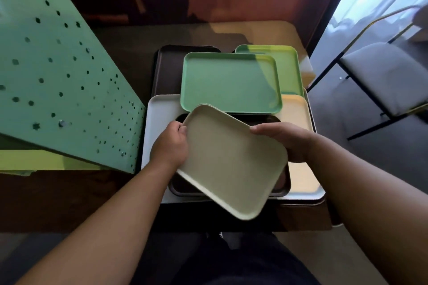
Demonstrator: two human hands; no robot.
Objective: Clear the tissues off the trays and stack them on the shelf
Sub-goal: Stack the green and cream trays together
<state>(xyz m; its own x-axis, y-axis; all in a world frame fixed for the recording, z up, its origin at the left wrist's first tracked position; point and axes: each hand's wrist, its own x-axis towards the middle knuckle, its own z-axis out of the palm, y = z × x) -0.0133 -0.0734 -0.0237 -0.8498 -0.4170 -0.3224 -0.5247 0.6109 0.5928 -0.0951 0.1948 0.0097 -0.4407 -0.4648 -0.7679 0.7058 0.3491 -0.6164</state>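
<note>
Beige tray (234, 164), held tilted and skewed at lower centre of the frame, above a dark brown tray (281, 188) that lies on a white tray (159, 122). Left hand (170, 146) curled round the left edge, right hand (286, 140) wrapped over the upper right edge, thumb on top; both clamped on the beige tray, hands apart. No tissues visible on any tray. Further up: a green tray (231, 83) over another dark tray (166, 67), a lime-green tray (289, 65) behind, a pale yellow tray (295, 111) at right. Best to level and square the beige tray to the brown one's rim before lowering, keeping fingers clear of pinch points. Perforated green panel (58, 71) at upper left, possibly part of the shelf.
</note>
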